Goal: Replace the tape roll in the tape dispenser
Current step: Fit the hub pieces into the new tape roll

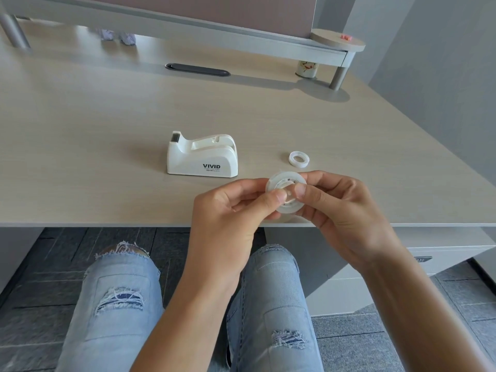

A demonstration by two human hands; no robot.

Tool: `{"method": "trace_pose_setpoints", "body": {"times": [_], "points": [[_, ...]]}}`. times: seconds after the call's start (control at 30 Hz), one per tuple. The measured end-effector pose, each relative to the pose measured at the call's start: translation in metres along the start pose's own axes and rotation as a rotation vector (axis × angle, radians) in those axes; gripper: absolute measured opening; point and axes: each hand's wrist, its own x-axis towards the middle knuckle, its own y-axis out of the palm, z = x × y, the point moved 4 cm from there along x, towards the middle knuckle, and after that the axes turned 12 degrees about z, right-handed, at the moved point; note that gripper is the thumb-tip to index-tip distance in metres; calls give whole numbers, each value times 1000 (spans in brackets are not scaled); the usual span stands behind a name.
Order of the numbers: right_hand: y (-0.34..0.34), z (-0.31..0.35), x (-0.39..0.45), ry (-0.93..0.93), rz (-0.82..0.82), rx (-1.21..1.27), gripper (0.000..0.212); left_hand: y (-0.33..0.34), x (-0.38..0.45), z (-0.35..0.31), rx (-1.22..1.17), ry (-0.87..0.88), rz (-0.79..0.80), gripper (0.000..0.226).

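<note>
A white tape dispenser (202, 157) marked VIVID stands on the light wooden desk (107, 124), its roll bay empty. To its right lies a small, thin white tape ring (299, 159) flat on the desk. Above the desk's front edge both hands hold a larger clear tape roll (279, 181) with a white hub in its centre. My left hand (230, 208) pinches it from the left, thumb on the hub. My right hand (341, 205) grips it from the right, thumb pressed on the centre. Fingers hide the roll's lower part.
A grey raised shelf (241, 41) runs along the back of the desk, with a round end plate (338, 40) and a small printed cup (307, 69) under it. A dark cable slot (197, 69) sits mid-back. My knees in torn jeans are below the desk edge.
</note>
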Motion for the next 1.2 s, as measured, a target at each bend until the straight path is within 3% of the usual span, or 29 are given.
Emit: {"method": "trace_pose_setpoints", "body": {"times": [0.43,0.57,0.67,0.77,0.9,1.07,1.2], "points": [[4,-4,2,-27,12,6,15,-4,2,3,0,34,-25,12],[2,-1,1,-88,-154,-204,28,-1,-1,0,-9,96,-66,8],[4,4,-1,-188,-297,-320,27,-1,-4,-1,-27,120,-101,24],[13,4,-3,-230,-291,-383,6,-3,-5,-2,-15,132,-127,23],[24,0,-5,-217,-243,-364,19,-8,-5,-5,10,180,-137,23],[35,1,-2,-183,-199,-296,14,-16,-6,-8,106,222,-160,19],[36,-3,4,-152,-193,-254,26,-25,-5,-7,123,195,-183,18]]}}
